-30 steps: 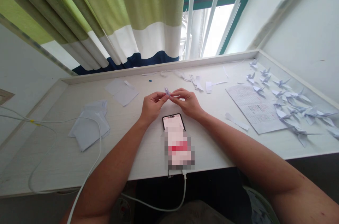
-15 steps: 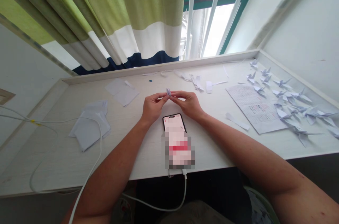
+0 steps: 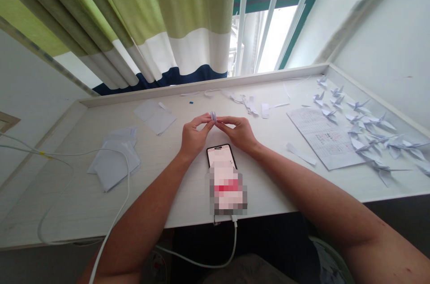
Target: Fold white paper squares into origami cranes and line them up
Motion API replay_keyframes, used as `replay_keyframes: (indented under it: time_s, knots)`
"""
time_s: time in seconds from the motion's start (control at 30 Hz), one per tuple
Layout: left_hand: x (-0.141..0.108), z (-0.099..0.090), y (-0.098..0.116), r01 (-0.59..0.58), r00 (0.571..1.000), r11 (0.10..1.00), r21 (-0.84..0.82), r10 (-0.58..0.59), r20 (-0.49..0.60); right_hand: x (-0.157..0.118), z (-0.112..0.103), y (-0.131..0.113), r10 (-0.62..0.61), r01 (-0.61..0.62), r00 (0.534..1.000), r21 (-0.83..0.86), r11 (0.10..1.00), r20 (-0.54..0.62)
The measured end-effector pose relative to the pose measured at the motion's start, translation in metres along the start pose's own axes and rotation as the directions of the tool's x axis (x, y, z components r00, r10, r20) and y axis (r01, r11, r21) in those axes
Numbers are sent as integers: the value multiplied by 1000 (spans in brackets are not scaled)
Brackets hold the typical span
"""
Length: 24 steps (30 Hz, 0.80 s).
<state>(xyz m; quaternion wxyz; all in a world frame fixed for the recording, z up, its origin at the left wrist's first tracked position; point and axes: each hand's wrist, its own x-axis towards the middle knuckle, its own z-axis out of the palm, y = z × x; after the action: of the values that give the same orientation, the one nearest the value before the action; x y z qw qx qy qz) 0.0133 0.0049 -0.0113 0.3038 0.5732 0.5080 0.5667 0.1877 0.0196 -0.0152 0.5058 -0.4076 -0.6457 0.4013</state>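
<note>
White folded paper (image 3: 214, 117) pinched at the fingertips over the bench (image 3: 275, 134)

Both hands meet around the small fold, near the middle of the bench. The left hand (image 3: 194, 134) grips it from one side between thumb and fingers, and the right hand (image 3: 241, 134) is closed on it from the other, so the tips nearly touch. Several narrow leaves of the paper stand up between them; whether its underside touches the bench I cannot tell.

Just below the hands, between the forearms, lies a phone (image 3: 219, 154), lit, its lower part pixelated, with a white charging cable (image 3: 221, 267) at its near end. Off to the left are a pile of loose sheets (image 3: 116, 158) and, farther back, some flat paper squares (image 3: 161, 120). Beyond the hands are paper strips (image 3: 250, 105) and a tiny blue piece (image 3: 191, 102). To the right, a sheet with writing (image 3: 312, 136) lies beside a crowd of folded paper cranes (image 3: 379, 167), well apart from the hands. Striped curtain (image 3: 198, 2) hangs behind the bench.
</note>
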Motion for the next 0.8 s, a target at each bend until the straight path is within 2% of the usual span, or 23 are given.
replay_keyframes:
  time_s: [0.47, 0.57, 0.8]
  knots:
    - [0, -2, 4, -19, 1000, 998, 65, 19, 11, 2, 0, 0, -30, 31, 1000, -46, 998, 6]
    - [0, -2, 3, -23, 1000, 999, 24, 23, 10, 3, -1, 1, -44, 43, 999, -69, 997, -1]
    - [2, -2, -7, 63, 998, 996, -68, -61, 30, 5, -2, 0, -21, 20, 1000, -76, 997, -14]
